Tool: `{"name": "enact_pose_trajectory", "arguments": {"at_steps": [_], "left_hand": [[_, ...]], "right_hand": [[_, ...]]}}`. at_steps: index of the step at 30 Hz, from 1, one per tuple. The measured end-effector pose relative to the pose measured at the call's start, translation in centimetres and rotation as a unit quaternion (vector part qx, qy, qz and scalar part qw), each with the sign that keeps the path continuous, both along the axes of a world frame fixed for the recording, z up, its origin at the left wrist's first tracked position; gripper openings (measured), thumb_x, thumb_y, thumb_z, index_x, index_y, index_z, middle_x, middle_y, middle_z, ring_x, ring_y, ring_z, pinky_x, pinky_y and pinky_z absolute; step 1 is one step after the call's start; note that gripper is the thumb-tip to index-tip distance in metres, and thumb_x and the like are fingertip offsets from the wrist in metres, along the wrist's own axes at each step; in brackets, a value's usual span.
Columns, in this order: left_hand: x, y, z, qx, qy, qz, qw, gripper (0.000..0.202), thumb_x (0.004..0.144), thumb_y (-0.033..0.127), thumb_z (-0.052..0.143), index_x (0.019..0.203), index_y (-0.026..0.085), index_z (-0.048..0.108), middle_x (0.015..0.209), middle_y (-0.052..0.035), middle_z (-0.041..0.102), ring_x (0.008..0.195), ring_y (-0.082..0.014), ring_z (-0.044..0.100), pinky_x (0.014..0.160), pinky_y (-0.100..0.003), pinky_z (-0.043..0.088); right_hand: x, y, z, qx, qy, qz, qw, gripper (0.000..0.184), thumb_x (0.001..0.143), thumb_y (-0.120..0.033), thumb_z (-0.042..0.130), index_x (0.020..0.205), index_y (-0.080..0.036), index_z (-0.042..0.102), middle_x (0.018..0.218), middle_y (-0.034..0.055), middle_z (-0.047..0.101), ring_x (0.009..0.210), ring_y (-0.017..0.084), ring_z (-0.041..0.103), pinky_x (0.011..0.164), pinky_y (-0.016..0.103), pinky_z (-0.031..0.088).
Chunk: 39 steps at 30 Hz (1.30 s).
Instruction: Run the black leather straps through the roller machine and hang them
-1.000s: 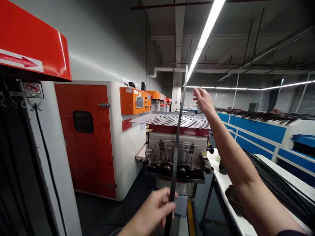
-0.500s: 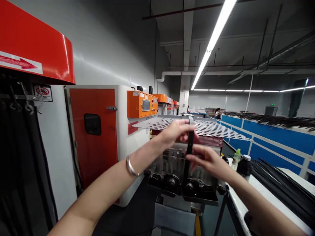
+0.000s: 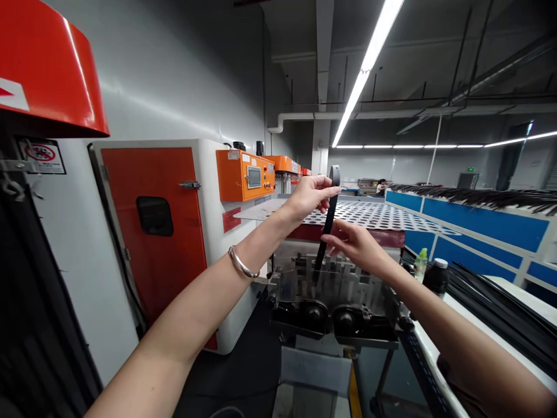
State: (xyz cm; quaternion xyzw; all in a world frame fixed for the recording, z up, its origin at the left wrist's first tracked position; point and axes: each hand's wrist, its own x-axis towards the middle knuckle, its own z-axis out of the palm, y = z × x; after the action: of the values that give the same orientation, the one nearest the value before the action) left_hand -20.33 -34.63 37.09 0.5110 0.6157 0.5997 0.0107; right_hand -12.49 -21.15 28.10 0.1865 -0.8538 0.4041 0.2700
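A black belt strap (image 3: pixel 329 220) with small holes stands nearly upright, its top curled over. My left hand (image 3: pixel 310 196), a silver bangle on its wrist, pinches the strap near the top. Lower down, my right hand (image 3: pixel 353 241) has its thumb and fingers closed around the strap's right side. The strap's lower part goes down behind the clear cover (image 3: pixel 296 284) of a machine, where its end is hard to make out. Two dark round rollers (image 3: pixel 347 319) sit low on the machine's front.
Behind the machine lies a white perforated sheet (image 3: pixel 369 213). At left are an orange-doored cabinet (image 3: pixel 156 278) and an orange control box (image 3: pixel 248 176). Two bottles (image 3: pixel 436 278) and many black straps (image 3: pixel 491 302) lie at right, beside blue panels (image 3: pixel 474 217). A person (image 3: pixel 381 187) is far back.
Both hands have risen with the strap, and its lower part has come up from between the rollers. The strap now tilts more to the right at the top. The view has shifted slightly.
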Motion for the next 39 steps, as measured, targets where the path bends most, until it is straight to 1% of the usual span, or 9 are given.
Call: {"name": "enact_pose_trajectory", "arguments": {"at_steps": [8, 14, 23, 28, 31, 33, 35, 37, 39], "left_hand": [[-0.9, -0.5, -3.3, -0.025, 0.042, 0.017, 0.999, 0.013, 0.081, 0.025, 0.063, 0.075, 0.017, 0.055, 0.058, 0.0048, 0.050, 0.046, -0.0054, 0.049, 0.045, -0.023, 0.040], [-1.2, -0.8, -4.6, -0.042, 0.024, 0.018, 0.999, 0.014, 0.082, 0.030, 0.062, 0.079, 0.018, 0.056, 0.056, 0.0046, 0.052, 0.045, -0.0063, 0.050, 0.045, -0.023, 0.043], [-0.6, -0.3, -4.3, -0.043, 0.024, 0.015, 0.999, 0.014, 0.080, 0.028, 0.063, 0.074, 0.018, 0.056, 0.055, 0.0036, 0.050, 0.046, -0.0080, 0.049, 0.044, -0.025, 0.041], [-0.6, -0.2, -5.6, -0.095, 0.114, 0.045, 0.988, 0.020, 0.080, 0.029, 0.062, 0.063, 0.018, 0.056, 0.053, 0.0045, 0.049, 0.048, -0.0070, 0.041, 0.051, -0.027, 0.033], [-0.6, 0.2, -6.7, -0.124, 0.164, 0.077, 0.976, 0.022, 0.077, 0.029, 0.064, 0.059, 0.017, 0.058, 0.055, 0.0040, 0.051, 0.054, -0.0085, 0.043, 0.055, -0.027, 0.033], [-0.3, 0.4, -7.5, -0.154, 0.183, 0.117, 0.964, 0.022, 0.075, 0.031, 0.066, 0.060, 0.017, 0.061, 0.058, 0.0022, 0.056, 0.059, -0.0105, 0.048, 0.057, -0.027, 0.034], [0.2, 0.4, -8.4, -0.180, 0.202, 0.179, 0.946, 0.023, 0.075, 0.036, 0.067, 0.063, 0.017, 0.065, 0.062, -0.0005, 0.063, 0.063, -0.0134, 0.053, 0.059, -0.029, 0.033], [1.2, -0.3, -9.5, -0.170, 0.230, 0.242, 0.927, 0.025, 0.078, 0.042, 0.066, 0.069, 0.019, 0.066, 0.070, -0.0023, 0.068, 0.066, -0.0153, 0.056, 0.061, -0.030, 0.033], [2.6, -1.7, -11.4, -0.128, 0.246, 0.277, 0.920, 0.027, 0.083, 0.045, 0.059, 0.075, 0.020, 0.066, 0.076, -0.0023, 0.069, 0.068, -0.0150, 0.056, 0.063, -0.030, 0.034]], "right_hand": [[-0.1, -0.8, -1.2, -0.014, -0.003, 0.001, 1.000, 0.026, 0.092, -0.044, 0.052, 0.078, -0.023, 0.047, 0.073, 0.0009, 0.060, 0.067, 0.019, 0.066, 0.061, 0.033, 0.059], [-0.3, -0.5, -2.1, 0.009, -0.014, -0.009, 1.000, 0.025, 0.093, -0.040, 0.051, 0.077, -0.022, 0.045, 0.073, 0.0005, 0.060, 0.067, 0.019, 0.066, 0.062, 0.030, 0.056], [0.8, 0.9, -1.3, 0.117, -0.001, -0.075, 0.990, 0.018, 0.095, -0.027, 0.046, 0.078, -0.021, 0.048, 0.071, 0.0000, 0.061, 0.063, 0.016, 0.061, 0.058, 0.025, 0.043], [1.8, 1.9, -2.5, 0.222, 0.011, -0.149, 0.963, 0.018, 0.090, -0.031, 0.056, 0.077, -0.020, 0.056, 0.074, 0.0013, 0.059, 0.062, 0.015, 0.052, 0.057, 0.026, 0.034], [3.9, 1.8, -3.3, 0.213, 0.022, -0.212, 0.954, 0.018, 0.087, -0.039, 0.063, 0.087, -0.021, 0.060, 0.075, 0.0012, 0.058, 0.062, 0.015, 0.050, 0.057, 0.027, 0.031], [5.9, 1.3, -4.3, 0.165, -0.002, -0.207, 0.964, 0.021, 0.090, -0.042, 0.059, 0.087, -0.021, 0.059, 0.069, -0.0005, 0.056, 0.060, 0.015, 0.047, 0.055, 0.027, 0.030], [7.9, 0.8, -6.3, 0.113, -0.067, -0.157, 0.979, 0.027, 0.093, -0.045, 0.053, 0.080, -0.021, 0.057, 0.065, -0.0015, 0.053, 0.058, 0.014, 0.045, 0.053, 0.026, 0.029], [9.3, 0.4, -10.0, 0.076, -0.152, -0.094, 0.981, 0.035, 0.094, -0.049, 0.050, 0.075, -0.020, 0.056, 0.063, -0.0017, 0.052, 0.057, 0.014, 0.044, 0.053, 0.026, 0.028], [9.9, 0.3, -15.0, 0.051, -0.231, -0.053, 0.970, 0.040, 0.093, -0.051, 0.049, 0.070, -0.019, 0.056, 0.061, -0.0019, 0.050, 0.057, 0.013, 0.043, 0.054, 0.026, 0.029]]}}
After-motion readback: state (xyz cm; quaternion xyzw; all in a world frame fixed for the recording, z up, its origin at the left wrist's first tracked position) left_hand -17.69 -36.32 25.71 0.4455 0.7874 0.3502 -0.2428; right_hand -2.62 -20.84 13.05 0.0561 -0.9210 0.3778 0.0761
